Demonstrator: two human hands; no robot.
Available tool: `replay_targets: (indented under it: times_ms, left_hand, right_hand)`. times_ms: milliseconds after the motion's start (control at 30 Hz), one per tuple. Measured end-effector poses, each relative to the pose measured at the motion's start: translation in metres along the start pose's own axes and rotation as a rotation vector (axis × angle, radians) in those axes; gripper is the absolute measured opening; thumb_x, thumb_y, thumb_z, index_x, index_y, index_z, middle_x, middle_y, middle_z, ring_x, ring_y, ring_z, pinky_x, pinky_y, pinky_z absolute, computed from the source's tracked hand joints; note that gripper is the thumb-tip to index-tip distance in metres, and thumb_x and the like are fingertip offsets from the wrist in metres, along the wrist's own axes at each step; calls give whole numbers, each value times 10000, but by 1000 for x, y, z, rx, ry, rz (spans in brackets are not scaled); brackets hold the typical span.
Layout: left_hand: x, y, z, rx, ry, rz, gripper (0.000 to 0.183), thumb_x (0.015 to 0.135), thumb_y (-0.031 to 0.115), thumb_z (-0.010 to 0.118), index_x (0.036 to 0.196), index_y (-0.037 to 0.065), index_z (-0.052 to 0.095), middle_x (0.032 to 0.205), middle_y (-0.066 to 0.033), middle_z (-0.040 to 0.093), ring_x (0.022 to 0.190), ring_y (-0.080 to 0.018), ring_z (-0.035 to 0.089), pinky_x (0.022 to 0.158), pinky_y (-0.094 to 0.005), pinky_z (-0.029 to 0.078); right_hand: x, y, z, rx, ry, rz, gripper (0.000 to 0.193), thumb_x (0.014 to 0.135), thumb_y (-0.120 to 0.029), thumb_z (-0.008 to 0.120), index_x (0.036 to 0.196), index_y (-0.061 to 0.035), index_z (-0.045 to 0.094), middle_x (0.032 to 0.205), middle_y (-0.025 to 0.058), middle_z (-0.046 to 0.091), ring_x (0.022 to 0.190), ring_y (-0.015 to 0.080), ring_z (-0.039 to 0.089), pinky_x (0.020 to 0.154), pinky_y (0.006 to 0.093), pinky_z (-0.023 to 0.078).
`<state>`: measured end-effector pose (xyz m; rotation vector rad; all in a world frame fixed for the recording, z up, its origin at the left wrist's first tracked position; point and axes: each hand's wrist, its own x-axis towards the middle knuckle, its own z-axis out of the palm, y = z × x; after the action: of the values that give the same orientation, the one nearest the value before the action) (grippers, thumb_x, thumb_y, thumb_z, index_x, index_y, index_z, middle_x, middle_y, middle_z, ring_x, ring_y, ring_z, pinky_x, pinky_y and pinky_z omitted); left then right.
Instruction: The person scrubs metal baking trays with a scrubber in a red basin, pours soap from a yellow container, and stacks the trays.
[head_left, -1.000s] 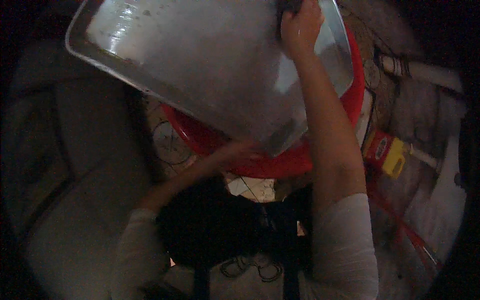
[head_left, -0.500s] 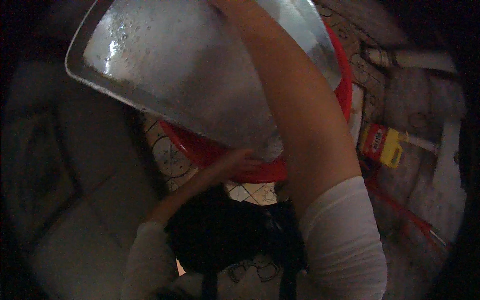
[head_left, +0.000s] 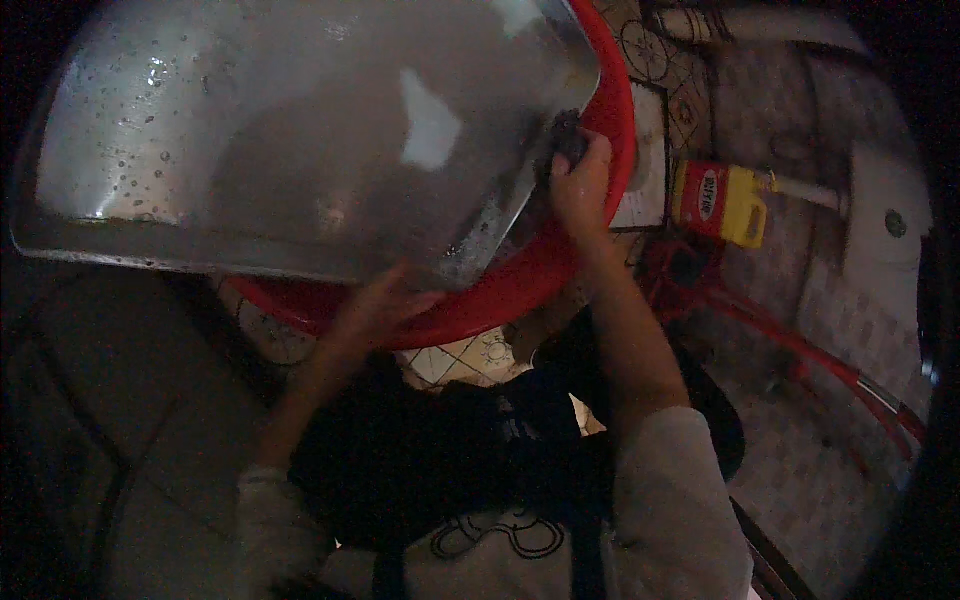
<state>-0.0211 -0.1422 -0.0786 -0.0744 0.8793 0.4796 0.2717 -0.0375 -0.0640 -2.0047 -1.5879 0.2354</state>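
A large, wet metal tray [head_left: 300,150] with a raised rim rests tilted over a red round basin [head_left: 470,312]. At the tray's near edge my left hand [head_left: 390,302] grips the rim; its fingers are partly hidden and somewhat blurred. My right hand [head_left: 585,190] is closed around a dark scouring pad [head_left: 567,138], pressed to the tray's right rim. Water drops dot the tray's left part, and a little foam shows near its closest corner.
A yellow jug with a red label [head_left: 720,203] is to the right of the basin. Nearby lies a red long-handled thing [head_left: 770,335]. Patterned tiles [head_left: 455,362] show beneath the basin, and a dark panel-like surface [head_left: 80,380] is at left.
My right hand has come back from the tray's far part to its right rim. The tray has turned and shifted left in view, with my left hand staying at its near edge.
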Motion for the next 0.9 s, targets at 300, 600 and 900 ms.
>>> replay_targets:
  times_ms: [300, 600, 900]
  left_hand:
    - [-62, 63, 4, 263, 188, 118, 664, 913, 361, 558, 1400, 8, 278, 1292, -249, 486, 1001, -352, 624, 888, -421, 504]
    - [-28, 32, -32, 976, 452, 416, 676, 933, 439, 481, 1388, -27, 303, 1242, -232, 541, 1040, -363, 587, 893, -427, 454]
    - [-54, 17, 12, 939, 289, 625, 604, 936, 440, 484, 1311, -31, 437, 1251, -180, 555, 1132, -278, 532, 987, -363, 377]
  right_hand:
    - [-72, 53, 69, -291, -218, 90, 376, 784, -80, 561, 1117, 74, 479, 1076, 261, 520, 1078, 424, 476, 945, 457, 390]
    - [-56, 46, 26, -335, -520, 205, 329, 834, -187, 525, 1063, 47, 555, 1030, 265, 619, 927, 421, 609, 841, 474, 487]
    - [-131, -100, 2, 428, -357, -173, 356, 735, -61, 556, 1084, 9, 542, 1039, 203, 605, 978, 334, 592, 887, 394, 451]
